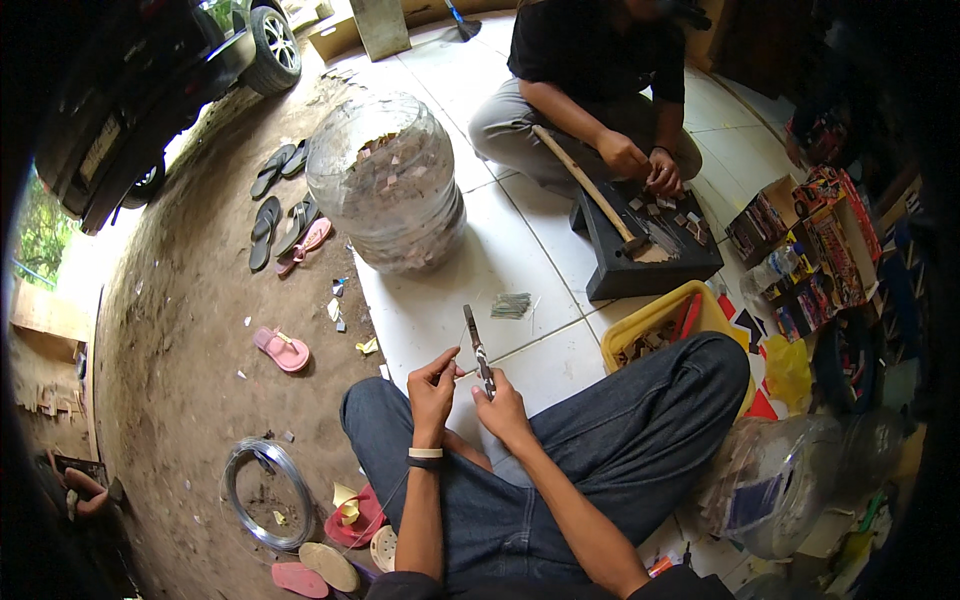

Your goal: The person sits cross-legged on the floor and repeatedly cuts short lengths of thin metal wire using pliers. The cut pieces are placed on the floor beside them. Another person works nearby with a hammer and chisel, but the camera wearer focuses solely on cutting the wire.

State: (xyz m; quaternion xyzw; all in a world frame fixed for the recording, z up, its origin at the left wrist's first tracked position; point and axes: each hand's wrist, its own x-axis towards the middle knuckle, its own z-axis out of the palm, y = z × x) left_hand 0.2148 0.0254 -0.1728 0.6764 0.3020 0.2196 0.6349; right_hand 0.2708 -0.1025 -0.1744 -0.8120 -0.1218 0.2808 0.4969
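My right hand [504, 412] is closed round a slim dark metal tool [477, 345], apparently pliers seen edge-on, held upright above my lap. Close beside it, my left hand [433, 393] is pinched on a thin wire [401, 482], whose strand trails down past my left forearm. What lies right at the fingertips is too small to make out. Beyond my hands, a bundle of short cut wires [511, 306] lies on the white tiles. A coil of silvery wire [232, 500] rests on the dirt floor to my left.
A large clear plastic jug [385, 190] full of small pieces stands ahead. Opposite, a person [610, 110] works at a low black stool [655, 262] bearing a hammer [590, 190]. A yellow basin [615, 343] sits by my right knee. Sandals [282, 349] lie leftward.
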